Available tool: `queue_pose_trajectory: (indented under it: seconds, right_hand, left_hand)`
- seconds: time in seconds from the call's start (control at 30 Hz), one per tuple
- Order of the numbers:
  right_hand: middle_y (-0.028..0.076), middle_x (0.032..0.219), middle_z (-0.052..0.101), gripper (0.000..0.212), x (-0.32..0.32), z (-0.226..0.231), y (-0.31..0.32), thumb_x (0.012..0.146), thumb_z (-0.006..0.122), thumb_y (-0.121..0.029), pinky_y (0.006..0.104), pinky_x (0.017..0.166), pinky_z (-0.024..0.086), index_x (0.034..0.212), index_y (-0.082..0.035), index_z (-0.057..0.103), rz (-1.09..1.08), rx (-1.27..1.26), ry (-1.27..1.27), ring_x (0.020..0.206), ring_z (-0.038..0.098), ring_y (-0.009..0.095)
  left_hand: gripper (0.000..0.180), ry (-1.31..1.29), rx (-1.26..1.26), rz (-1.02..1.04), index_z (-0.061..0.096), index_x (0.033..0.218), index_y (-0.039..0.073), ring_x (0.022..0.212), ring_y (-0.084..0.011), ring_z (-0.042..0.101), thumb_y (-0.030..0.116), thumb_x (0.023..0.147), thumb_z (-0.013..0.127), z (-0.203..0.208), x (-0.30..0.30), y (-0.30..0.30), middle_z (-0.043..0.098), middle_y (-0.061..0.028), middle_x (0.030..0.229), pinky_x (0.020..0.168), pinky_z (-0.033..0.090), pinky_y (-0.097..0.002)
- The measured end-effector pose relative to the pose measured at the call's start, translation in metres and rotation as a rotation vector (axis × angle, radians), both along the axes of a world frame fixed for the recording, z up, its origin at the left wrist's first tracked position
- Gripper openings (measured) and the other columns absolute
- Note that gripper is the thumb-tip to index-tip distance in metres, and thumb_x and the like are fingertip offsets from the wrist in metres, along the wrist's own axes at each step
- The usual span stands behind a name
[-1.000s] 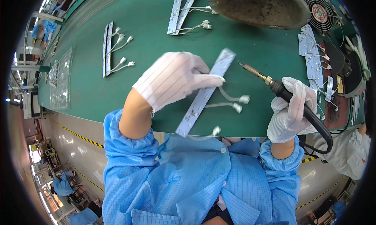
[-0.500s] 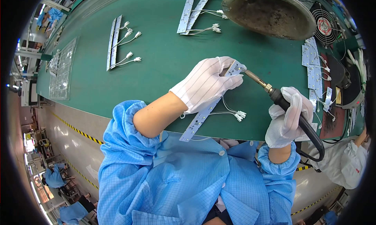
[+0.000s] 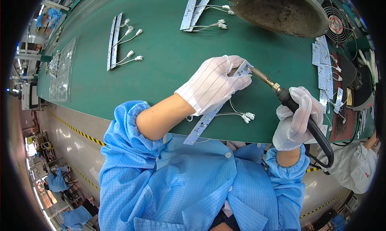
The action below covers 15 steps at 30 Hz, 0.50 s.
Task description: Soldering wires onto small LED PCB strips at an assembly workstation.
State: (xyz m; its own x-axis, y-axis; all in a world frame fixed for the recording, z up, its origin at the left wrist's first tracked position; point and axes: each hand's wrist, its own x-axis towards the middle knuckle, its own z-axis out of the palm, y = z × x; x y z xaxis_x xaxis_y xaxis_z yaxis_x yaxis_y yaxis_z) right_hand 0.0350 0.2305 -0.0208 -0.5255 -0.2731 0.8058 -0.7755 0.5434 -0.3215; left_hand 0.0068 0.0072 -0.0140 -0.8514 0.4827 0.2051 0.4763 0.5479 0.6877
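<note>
My left hand (image 3: 217, 83), in a white striped glove, is closed on an LED strip board (image 3: 202, 127) near its far end. The board slants down toward the table's front edge, its middle hidden by the glove. White wires with connectors (image 3: 248, 117) trail from it to the right. In my right hand (image 3: 297, 120), also gloved, is a soldering iron (image 3: 290, 100) with a black handle. Its metal tip points up-left and meets, or nearly meets, the board's far end beside my left fingertips; exact contact is too small to tell.
LED strips with wires lie on the green table (image 3: 157, 46) at left (image 3: 114, 42) and at the top (image 3: 193, 9). A fume hood (image 3: 279, 13) overhangs the upper right beside a fan (image 3: 337, 25). More boards (image 3: 323, 70) lie at right. A clear plastic tray (image 3: 62, 74) sits far left.
Both hands hold nearly the same pose, with the iron tip still at the board's end. The view has shifted slightly, so the surroundings appear a little displaced.
</note>
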Motion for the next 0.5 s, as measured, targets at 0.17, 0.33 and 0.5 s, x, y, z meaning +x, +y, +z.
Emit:
queue_pose_trajectory:
  seconds: [0.17,0.33,0.5]
  right_hand:
    - [0.017,0.097,0.055,0.046,0.004,0.004,-0.005,0.077,0.063,0.006,0.0293,0.070,0.057,0.118,0.000,0.041,-0.002,-0.043,-0.080,0.080,0.061,0.024]
    - [0.016,0.097,0.055,0.045,0.004,0.004,-0.007,0.078,0.063,0.005,0.0288,0.070,0.057,0.118,0.001,0.042,0.008,-0.057,-0.092,0.081,0.061,0.024]
    - [0.016,0.094,0.057,0.043,0.003,0.010,-0.007,0.078,0.065,0.002,0.0284,0.068,0.055,0.116,0.001,0.043,-0.178,0.054,0.067,0.080,0.061,0.023]
  left_hand:
    - [0.015,0.205,-0.021,-0.042,0.066,0.089,0.008,0.077,-0.0281,0.056,0.015,0.077,0.060,-0.007,0.000,-0.002,0.056,-0.0118,0.091,0.063,0.047,-0.0374]
    - [0.016,0.001,0.022,-0.009,0.066,0.090,0.008,0.077,-0.0286,0.055,0.016,0.078,0.059,0.003,0.000,0.001,0.057,-0.0120,0.092,0.063,0.047,-0.0379]
    - [0.016,-0.055,0.076,-0.039,0.065,0.090,0.007,0.076,-0.0294,0.055,0.018,0.081,0.058,0.002,0.000,-0.003,0.057,-0.0123,0.091,0.065,0.046,-0.0388]
